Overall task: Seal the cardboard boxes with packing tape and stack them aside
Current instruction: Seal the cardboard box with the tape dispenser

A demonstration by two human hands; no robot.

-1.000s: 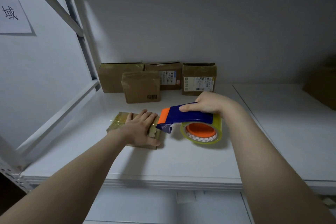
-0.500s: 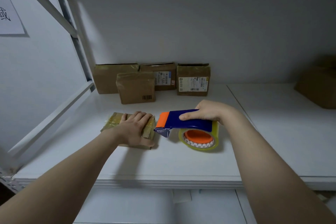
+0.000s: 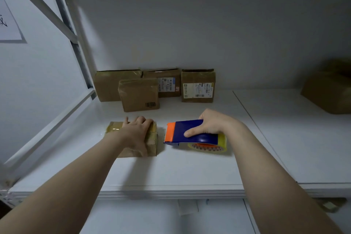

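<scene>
Labels (image 3: 197,90) illegible; left hand (image 3: 136,133) on box (image 3: 152,144), right hand (image 3: 210,125) on dispenser (image 3: 190,131)

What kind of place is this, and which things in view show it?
Probably a parcel packing or storage room: white metal shelving, labelled cardboard parcels standing at the back, and a tape dispenser held in the right hand.
</scene>
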